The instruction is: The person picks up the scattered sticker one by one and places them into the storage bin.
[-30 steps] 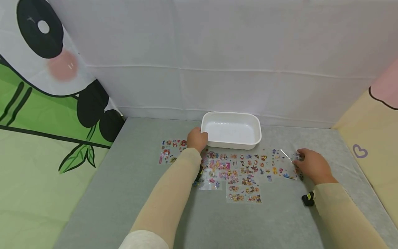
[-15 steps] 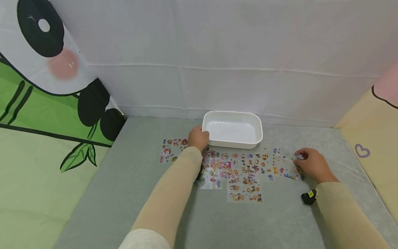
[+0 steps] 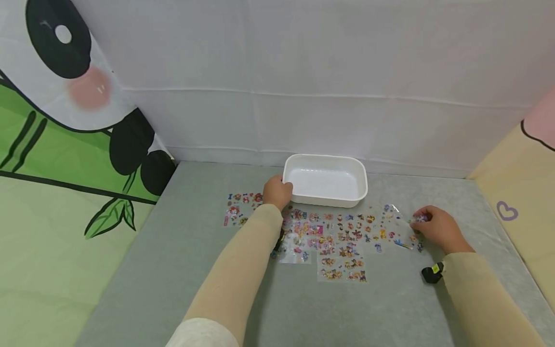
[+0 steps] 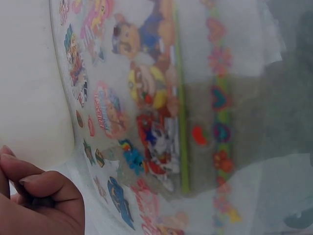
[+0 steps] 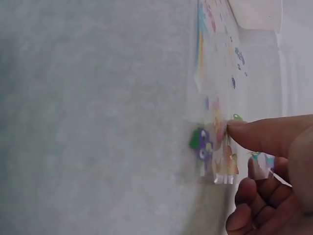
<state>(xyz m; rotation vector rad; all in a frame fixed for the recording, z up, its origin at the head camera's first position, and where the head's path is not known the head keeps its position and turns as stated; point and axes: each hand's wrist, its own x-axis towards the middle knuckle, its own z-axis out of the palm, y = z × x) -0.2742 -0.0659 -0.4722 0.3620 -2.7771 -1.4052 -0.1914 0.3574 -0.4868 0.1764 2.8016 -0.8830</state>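
Observation:
At the left end of a white plastic tray [image 3: 325, 200], my left hand [image 3: 277, 192] grips its front corner, thumb at the rim. Its curled fingers [image 4: 54, 188] show beside the tray wall in the left wrist view. Over on the right, my right hand [image 3: 440, 229] pinches the right edge of a clear sticker sheet [image 3: 396, 226] between thumb and fingers. In the right wrist view that sheet's edge [image 5: 225, 166] stands bent up at the thumb [image 5: 252, 134], with small coloured cartoon stickers on it.
Several more clear sticker sheets [image 3: 342, 265] lie partly overlapping in front of the tray on the grey table [image 3: 347, 318]. One sheet [image 3: 236, 209] reaches left past the left hand. A white cloth wall [image 3: 321, 125] rises right behind the tray.
My right fingers have raised and bent the right edge of the sticker sheet, its printed stickers now showing at the fingertips. The left hand keeps its place at the tray, which stays put.

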